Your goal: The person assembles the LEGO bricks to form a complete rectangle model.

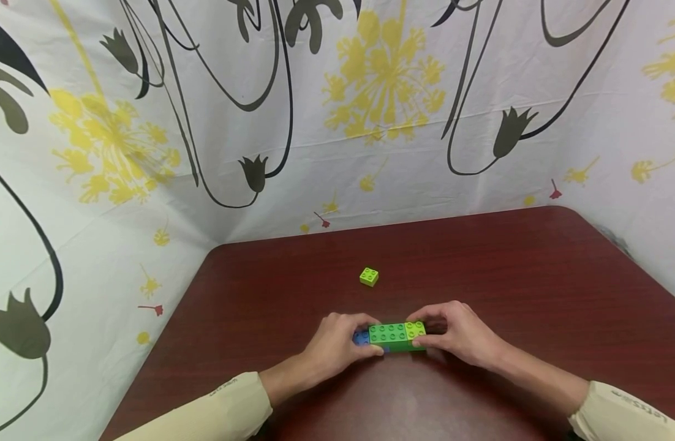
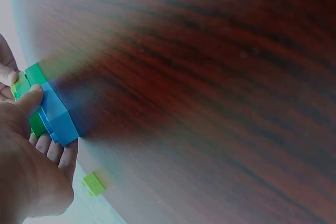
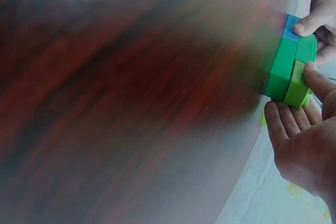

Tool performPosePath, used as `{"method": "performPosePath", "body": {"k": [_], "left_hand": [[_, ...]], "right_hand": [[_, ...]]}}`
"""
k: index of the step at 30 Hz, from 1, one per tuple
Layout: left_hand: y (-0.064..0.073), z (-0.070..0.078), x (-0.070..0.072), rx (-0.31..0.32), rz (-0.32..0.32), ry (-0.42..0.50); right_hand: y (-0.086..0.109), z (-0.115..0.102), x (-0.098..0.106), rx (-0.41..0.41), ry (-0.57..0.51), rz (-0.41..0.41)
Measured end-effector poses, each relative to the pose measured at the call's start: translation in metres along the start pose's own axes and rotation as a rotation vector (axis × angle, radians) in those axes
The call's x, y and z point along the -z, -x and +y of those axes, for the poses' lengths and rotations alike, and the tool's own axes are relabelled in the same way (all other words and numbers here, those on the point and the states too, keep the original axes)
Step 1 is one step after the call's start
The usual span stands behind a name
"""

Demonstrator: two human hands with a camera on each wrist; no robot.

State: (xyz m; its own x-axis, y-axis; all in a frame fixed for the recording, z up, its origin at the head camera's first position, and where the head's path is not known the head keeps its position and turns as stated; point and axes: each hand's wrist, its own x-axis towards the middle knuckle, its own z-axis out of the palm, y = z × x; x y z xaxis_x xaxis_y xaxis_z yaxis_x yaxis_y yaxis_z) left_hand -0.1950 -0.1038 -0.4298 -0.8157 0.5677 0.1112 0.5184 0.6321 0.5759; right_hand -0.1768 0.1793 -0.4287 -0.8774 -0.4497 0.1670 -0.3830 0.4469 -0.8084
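A low stack of toy building bricks lies near the middle of the table. Its lower layer has a blue brick on the left and a green brick on the right. On top sit a longer green brick and, at its right end, a small lime brick. My left hand grips the upper green brick's left end, thumb on the near side, fingers on the far side. My right hand pinches the lime brick between thumb and fingers. How firmly the bricks are joined cannot be told.
A loose lime brick lies on the dark red table, beyond the stack. Patterned cloth hangs behind the table and at its sides.
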Motion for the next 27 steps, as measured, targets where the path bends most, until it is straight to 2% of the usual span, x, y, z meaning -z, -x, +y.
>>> {"method": "performPosePath", "body": {"k": [20,27], "left_hand": [[-0.0006,-0.0014,-0.0014,-0.03,0.014,-0.007],[-0.0006,-0.0008,-0.0008,-0.019,0.008,-0.006]], "right_hand": [[0.0001,-0.0002,-0.0002,-0.003,0.04,-0.008],[-0.0012,-0.0008,0.0001,0.002,0.056,-0.011]]}}
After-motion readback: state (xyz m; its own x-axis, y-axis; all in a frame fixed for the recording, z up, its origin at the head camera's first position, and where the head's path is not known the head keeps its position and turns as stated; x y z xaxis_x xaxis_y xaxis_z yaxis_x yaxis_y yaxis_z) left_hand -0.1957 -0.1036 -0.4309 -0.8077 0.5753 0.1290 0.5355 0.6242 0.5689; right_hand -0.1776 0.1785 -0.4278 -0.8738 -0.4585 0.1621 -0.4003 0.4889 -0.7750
